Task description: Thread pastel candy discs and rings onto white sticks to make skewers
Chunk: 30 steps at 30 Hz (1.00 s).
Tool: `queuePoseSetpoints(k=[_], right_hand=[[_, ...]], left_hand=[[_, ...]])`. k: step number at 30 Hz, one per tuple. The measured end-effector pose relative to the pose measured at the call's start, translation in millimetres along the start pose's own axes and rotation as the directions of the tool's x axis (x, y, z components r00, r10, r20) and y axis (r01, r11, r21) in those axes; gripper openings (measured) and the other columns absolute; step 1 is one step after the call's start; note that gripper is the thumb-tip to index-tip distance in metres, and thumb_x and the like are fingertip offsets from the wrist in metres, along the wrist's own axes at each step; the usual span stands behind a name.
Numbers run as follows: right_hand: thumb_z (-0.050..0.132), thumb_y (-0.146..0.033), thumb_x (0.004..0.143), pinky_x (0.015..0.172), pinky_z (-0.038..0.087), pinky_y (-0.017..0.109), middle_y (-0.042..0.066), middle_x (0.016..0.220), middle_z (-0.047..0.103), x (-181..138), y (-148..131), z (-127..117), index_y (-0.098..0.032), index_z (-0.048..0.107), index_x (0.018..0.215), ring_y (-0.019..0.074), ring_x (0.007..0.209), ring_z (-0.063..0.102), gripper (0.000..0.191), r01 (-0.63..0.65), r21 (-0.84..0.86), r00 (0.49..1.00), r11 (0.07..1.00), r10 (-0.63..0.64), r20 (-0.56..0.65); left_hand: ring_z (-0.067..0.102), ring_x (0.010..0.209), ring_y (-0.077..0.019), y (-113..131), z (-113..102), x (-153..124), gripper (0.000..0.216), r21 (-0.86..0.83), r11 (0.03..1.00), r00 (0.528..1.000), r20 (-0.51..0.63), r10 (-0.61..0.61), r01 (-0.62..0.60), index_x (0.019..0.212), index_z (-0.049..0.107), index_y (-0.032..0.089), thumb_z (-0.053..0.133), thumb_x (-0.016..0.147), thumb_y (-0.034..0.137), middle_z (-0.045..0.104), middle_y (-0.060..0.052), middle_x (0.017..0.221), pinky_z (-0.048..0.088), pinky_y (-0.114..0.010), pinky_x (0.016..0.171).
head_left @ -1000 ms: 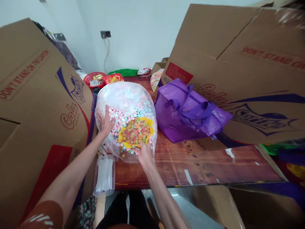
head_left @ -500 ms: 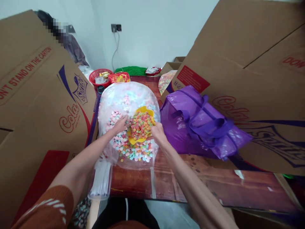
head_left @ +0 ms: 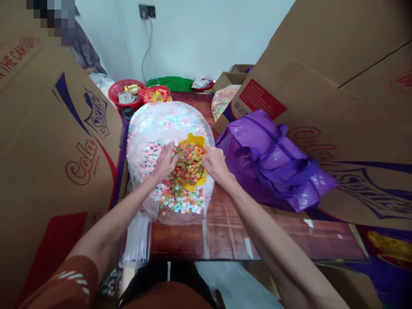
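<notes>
My right hand (head_left: 215,163) is closed on the right rim of a yellow wavy-edged dish (head_left: 196,140). Small ring-shaped pieces (head_left: 190,165) in orange, red, yellow and green fill the dish and run over its left side, smeared by motion. The dish tilts left above a clear plastic bag (head_left: 144,118) lying on the table. Pastel round candies (head_left: 151,151) show inside the bag, with some rings mixed among the nearer ones. At the dish's left side, my left hand (head_left: 166,163) has its fingers apart over the candies; whether it touches the dish, I cannot tell.
A purple bag (head_left: 273,159) lies right of the plastic bag. Large cartons (head_left: 86,141) stand on both sides. A red basket (head_left: 117,96), a red packet (head_left: 156,93) and a dark jar (head_left: 128,113) are behind. A clear box of white strips (head_left: 137,242) sits at the table's front.
The yellow dish has tipped further left, and rings are spilling from its left side. My left hand has opened its fingers beside it. The view has shifted slightly.
</notes>
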State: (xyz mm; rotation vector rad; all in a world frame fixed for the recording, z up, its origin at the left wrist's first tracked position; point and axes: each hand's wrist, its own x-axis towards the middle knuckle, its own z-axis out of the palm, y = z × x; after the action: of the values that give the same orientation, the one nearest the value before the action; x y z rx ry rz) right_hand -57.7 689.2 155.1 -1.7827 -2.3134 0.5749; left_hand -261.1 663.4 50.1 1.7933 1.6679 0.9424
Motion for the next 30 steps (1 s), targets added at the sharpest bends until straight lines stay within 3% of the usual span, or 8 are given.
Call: queuePoseSetpoints(k=[5, 8, 10, 13, 16, 22, 25, 30], right_hand=[[0.044, -0.011, 0.083, 0.089, 0.047, 0.039, 0.017, 0.107, 0.061, -8, -29, 28, -0.009, 0.059, 0.127, 0.0281, 0.100, 0.056, 0.047, 0.006, -0.127, 0.999, 0.992, -0.010, -0.030], [0.047, -0.020, 0.086, 0.081, 0.050, 0.035, 0.019, 0.122, 0.055, -18, -11, 39, -0.013, 0.042, 0.148, 0.0268, 0.099, 0.060, 0.063, -0.130, -0.007, 0.957, 0.992, 0.123, -0.263], [0.055, -0.033, 0.086, 0.078, 0.051, 0.036, 0.020, 0.125, 0.057, -20, 15, 41, -0.012, 0.043, 0.148, 0.0275, 0.097, 0.064, 0.066, -0.234, 0.048, 0.922, 0.971, 0.237, -0.306], [0.063, -0.050, 0.083, 0.078, 0.051, 0.035, 0.013, 0.107, 0.070, -13, 51, 41, -0.016, 0.067, 0.123, 0.0295, 0.094, 0.067, 0.053, -0.395, 0.057, 0.916, 0.917, 0.398, -0.049], [0.053, -0.040, 0.090, 0.077, 0.048, 0.033, 0.010, 0.099, 0.075, 0, 63, 41, -0.021, 0.074, 0.109, 0.0274, 0.093, 0.068, 0.035, -0.422, 0.044, 0.904, 0.905, 0.417, 0.094], [0.041, -0.026, 0.093, 0.076, 0.046, 0.031, 0.014, 0.102, 0.073, 17, 19, 20, -0.020, 0.072, 0.115, 0.0263, 0.090, 0.066, 0.039, -0.332, -0.120, 0.942, 0.935, 0.322, -0.098], [0.041, -0.024, 0.094, 0.075, 0.045, 0.030, 0.014, 0.099, 0.071, 16, -6, 13, -0.018, 0.071, 0.114, 0.0246, 0.086, 0.064, 0.037, -0.305, -0.153, 0.946, 0.940, 0.280, -0.164], [0.040, -0.017, 0.092, 0.072, 0.042, 0.027, 0.010, 0.097, 0.070, 7, -16, 20, -0.019, 0.069, 0.119, 0.0202, 0.083, 0.062, 0.039, -0.215, -0.132, 0.933, 0.968, 0.164, -0.320]], left_hand=[[0.000, 0.154, -0.0480, -16, 66, -67, 0.079, 0.325, 0.943, 0.976, 0.218, 0.002, -0.074, 0.155, 0.040, 0.026, 0.058, 0.088, 0.064, 0.008, -0.021, 0.169, 0.018, -0.072, 0.116], [-0.003, 0.155, -0.0471, -28, 88, -71, 0.074, 0.411, 0.910, 0.980, 0.199, -0.024, -0.061, 0.153, 0.042, 0.033, 0.058, 0.088, 0.064, 0.007, -0.018, 0.170, 0.018, -0.073, 0.115], [0.000, 0.155, -0.0458, -34, 92, -66, 0.075, 0.445, 0.893, 0.986, 0.168, -0.016, -0.061, 0.155, 0.038, 0.034, 0.056, 0.089, 0.064, 0.009, -0.018, 0.170, 0.019, -0.072, 0.115], [0.006, 0.155, -0.0441, -39, 87, -57, 0.072, 0.481, 0.872, 0.986, 0.167, 0.014, -0.094, 0.155, 0.039, 0.032, 0.053, 0.092, 0.062, 0.012, -0.019, 0.169, 0.020, -0.069, 0.116], [0.014, 0.154, -0.0437, -44, 75, -47, 0.068, 0.510, 0.850, 0.979, 0.202, 0.030, -0.131, 0.154, 0.041, 0.030, 0.053, 0.093, 0.058, 0.021, -0.021, 0.166, 0.022, -0.067, 0.116], [0.050, 0.131, -0.0397, -64, 50, -18, 0.064, 0.626, 0.776, 0.984, 0.173, -0.049, -0.072, 0.156, 0.038, 0.024, 0.049, 0.097, 0.047, 0.052, -0.022, 0.145, 0.022, -0.064, 0.115], [0.054, 0.123, -0.0397, -73, 40, -7, 0.061, 0.664, 0.745, 0.983, 0.170, -0.069, -0.063, 0.154, 0.040, 0.020, 0.041, 0.100, 0.047, 0.064, -0.021, 0.129, 0.023, -0.062, 0.113], [0.062, 0.111, -0.0370, -81, 29, 3, 0.058, 0.657, 0.752, 0.956, 0.246, -0.160, -0.043, 0.150, 0.043, 0.015, 0.038, 0.100, 0.046, 0.069, -0.020, 0.119, 0.042, -0.048, 0.097]])
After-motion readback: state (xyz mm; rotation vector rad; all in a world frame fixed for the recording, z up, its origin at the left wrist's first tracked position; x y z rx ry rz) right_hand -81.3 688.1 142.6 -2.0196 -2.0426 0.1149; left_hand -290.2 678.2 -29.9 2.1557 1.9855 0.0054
